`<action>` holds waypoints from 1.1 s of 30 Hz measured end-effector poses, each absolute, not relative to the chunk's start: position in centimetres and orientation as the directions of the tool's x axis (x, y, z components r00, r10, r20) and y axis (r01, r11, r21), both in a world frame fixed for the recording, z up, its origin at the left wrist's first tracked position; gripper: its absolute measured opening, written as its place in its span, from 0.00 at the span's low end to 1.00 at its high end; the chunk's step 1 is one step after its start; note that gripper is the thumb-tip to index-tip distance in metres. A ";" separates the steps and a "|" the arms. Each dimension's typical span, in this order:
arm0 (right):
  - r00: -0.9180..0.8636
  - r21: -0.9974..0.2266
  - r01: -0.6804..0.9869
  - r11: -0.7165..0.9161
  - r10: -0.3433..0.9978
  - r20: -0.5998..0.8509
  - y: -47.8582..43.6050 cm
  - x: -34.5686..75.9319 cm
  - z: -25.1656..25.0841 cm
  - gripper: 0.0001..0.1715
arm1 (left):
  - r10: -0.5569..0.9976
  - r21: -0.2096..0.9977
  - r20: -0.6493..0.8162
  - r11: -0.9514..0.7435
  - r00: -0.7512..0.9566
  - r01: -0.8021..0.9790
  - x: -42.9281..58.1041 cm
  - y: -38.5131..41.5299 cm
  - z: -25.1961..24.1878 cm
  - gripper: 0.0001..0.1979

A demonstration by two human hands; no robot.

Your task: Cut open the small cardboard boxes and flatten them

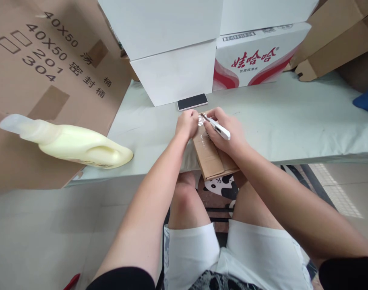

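A flat brown cardboard box (206, 151) lies over the table's front edge, its near end jutting out above my knees. Clear tape (201, 119) shines on its far end. My right hand (230, 131) grips a white utility knife (219, 128), whose tip points at that tape. At the box's far left corner, my left hand (187, 121) is closed with its fingers curled; what they pinch, if anything, is hidden. Just beyond the hands rests a phone (192, 102) with a dark screen.
A pale yellow bottle (81, 145) stands at the left of the table (295, 121), near a large printed carton (60, 52). White boxes (174, 72) and a red-and-white carton (253, 60) line the back. Open cardboard (331, 40) sits at the far right.
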State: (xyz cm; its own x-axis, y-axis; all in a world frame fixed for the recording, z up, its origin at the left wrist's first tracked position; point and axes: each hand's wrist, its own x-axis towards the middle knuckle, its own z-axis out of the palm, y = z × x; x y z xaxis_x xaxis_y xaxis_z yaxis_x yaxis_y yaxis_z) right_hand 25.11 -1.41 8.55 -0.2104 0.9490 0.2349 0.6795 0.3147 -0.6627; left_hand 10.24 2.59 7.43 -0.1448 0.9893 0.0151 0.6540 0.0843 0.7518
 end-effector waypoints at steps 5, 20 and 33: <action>-0.241 -0.609 0.727 0.318 0.948 0.208 -1.6 24.8 8.9 0.13 | 0.990 0.731 0.016 0.084 -0.139 0.678 10.3 2.4 7.7 0.15; -0.208 -0.642 0.699 0.314 0.949 0.238 -1.8 25.1 8.9 0.06 | 0.988 0.735 0.010 0.096 -0.152 0.671 10.3 2.5 7.7 0.16; -0.220 -0.629 0.727 0.276 0.961 0.167 -2.2 25.4 9.6 0.05 | 0.983 0.747 -0.003 0.123 -0.182 0.654 10.5 2.5 7.8 0.17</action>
